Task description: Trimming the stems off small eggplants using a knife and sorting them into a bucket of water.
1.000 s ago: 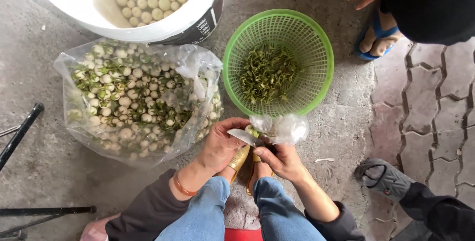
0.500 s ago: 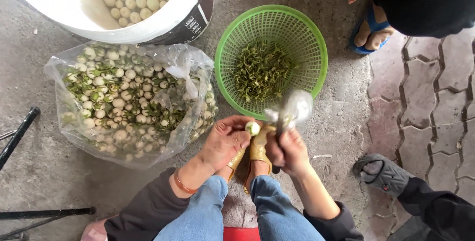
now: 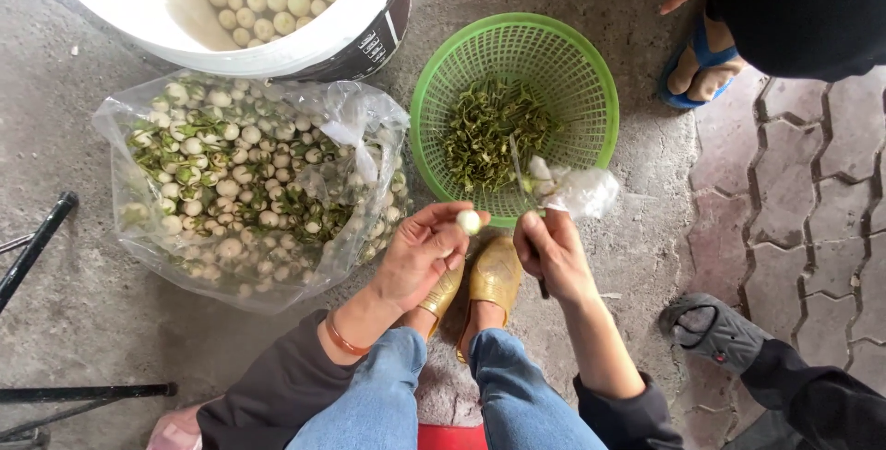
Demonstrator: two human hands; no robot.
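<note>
Now the left hand (image 3: 420, 256) pinches a small round pale eggplant (image 3: 469, 221) at its fingertips — peeled clean. Right hand (image 3: 552, 252) grips a knife (image 3: 517, 166), just beside it.

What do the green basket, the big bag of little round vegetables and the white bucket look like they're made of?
The green basket looks like moulded plastic: bright uniform colour, a fine regular mesh. The bag seems to be thin clear plastic film, crinkled and glossy, with its contents showing through. The white bucket is probably rigid plastic, with a smooth, thick rolled rim, though painted metal can't be ruled out.
</note>
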